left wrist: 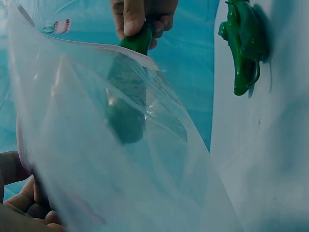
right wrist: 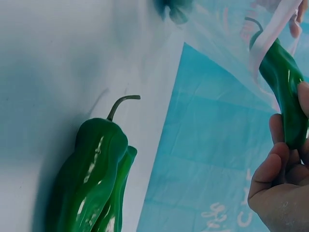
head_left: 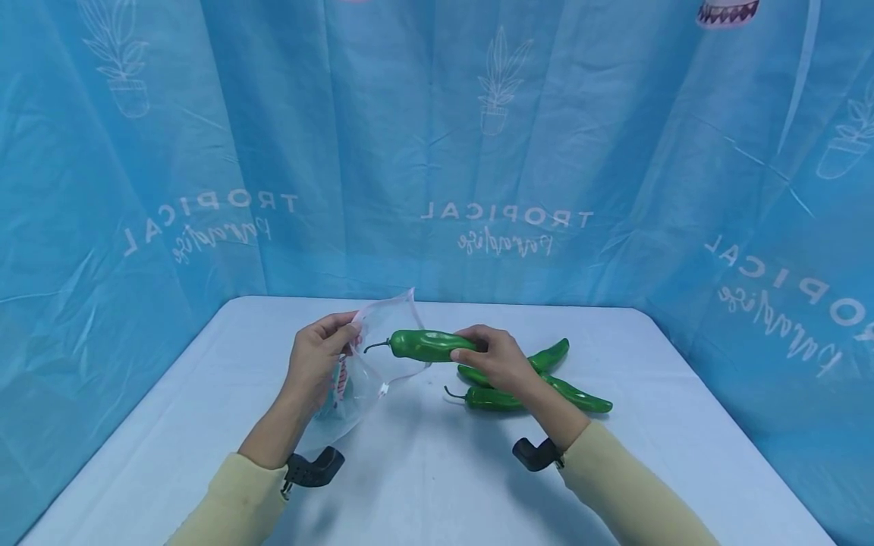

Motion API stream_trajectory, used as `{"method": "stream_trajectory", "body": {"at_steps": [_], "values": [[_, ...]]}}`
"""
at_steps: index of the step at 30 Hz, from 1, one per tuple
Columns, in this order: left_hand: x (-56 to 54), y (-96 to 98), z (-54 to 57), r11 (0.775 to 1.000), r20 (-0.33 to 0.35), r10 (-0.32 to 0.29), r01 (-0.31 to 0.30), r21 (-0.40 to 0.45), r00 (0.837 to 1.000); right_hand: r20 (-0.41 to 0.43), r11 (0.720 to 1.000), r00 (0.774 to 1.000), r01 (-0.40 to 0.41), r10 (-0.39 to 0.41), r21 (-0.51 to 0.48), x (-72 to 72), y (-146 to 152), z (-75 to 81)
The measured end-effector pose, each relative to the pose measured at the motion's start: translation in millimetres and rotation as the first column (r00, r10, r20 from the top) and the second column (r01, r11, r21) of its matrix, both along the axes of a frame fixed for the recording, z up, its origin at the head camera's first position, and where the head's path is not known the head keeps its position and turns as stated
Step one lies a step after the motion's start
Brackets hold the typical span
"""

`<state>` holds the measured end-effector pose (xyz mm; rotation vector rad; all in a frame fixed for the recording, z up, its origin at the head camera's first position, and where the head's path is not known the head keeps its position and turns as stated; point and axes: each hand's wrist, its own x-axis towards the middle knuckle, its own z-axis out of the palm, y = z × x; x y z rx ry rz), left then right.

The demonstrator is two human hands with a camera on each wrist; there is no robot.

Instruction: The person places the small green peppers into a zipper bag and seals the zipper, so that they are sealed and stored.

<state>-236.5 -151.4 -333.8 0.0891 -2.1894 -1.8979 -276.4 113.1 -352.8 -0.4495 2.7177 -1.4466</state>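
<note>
My left hand [head_left: 321, 353] pinches the edge of a clear plastic zip bag [head_left: 348, 402], whose mouth gapes toward the right. A long green pepper [head_left: 426, 346] lies level in my right hand [head_left: 498, 356], gripped at its tip end between thumb and fingers. Its stem points left, at the bag's mouth. Through the film in the left wrist view, the stem half of the pepper [left wrist: 126, 106] shows behind the bag wall [left wrist: 116, 183]. In the right wrist view the bag's pinkish rim [right wrist: 270, 43] crosses the pepper near its stem.
On the white table [head_left: 423, 485], several more green peppers [head_left: 576, 396] lie in a loose pile under and beyond my right forearm. A blue printed curtain [head_left: 382, 152] stands behind the table and along both sides. Each wrist carries a black camera mount [head_left: 315, 466].
</note>
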Motion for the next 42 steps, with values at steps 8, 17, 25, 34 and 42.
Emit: {"method": "stream_trajectory", "body": {"at_steps": [8, 17, 25, 34, 42], "values": [[-1.5, 0.2, -1.3, 1.0, 0.011, -0.003, 0.003, -0.013, 1.0, -0.007, 1.0, 1.0, -0.01, 0.01, -0.001, -2.7, -14, 0.2], [-2.4, 1.4, -1.9, 1.0, 0.016, 0.0, 0.001, -0.01, 1.0, 0.001, 1.0, 1.0, -0.024, 0.024, 0.014, -2.6, -26, 1.8], [-1.7, 1.9, -1.1, 1.0, 0.011, -0.008, 0.008, -0.003, 1.0, -0.02, 0.999, 0.999, -0.042, 0.043, 0.016, -3.7, -36, 2.5], [-0.9, 2.5, 0.3, 1.0, 0.02, -0.008, 0.008, -0.003, 1.0, -0.024, 0.997, 0.997, -0.067, 0.068, 0.028, -4.6, -45, 4.5], [-0.1, 2.9, 1.2, 1.0, 0.024, -0.008, 0.008, 0.013, 1.0, -0.053, 0.995, 0.995, -0.085, 0.087, 0.048, -3.8, -46, 2.2]]}}
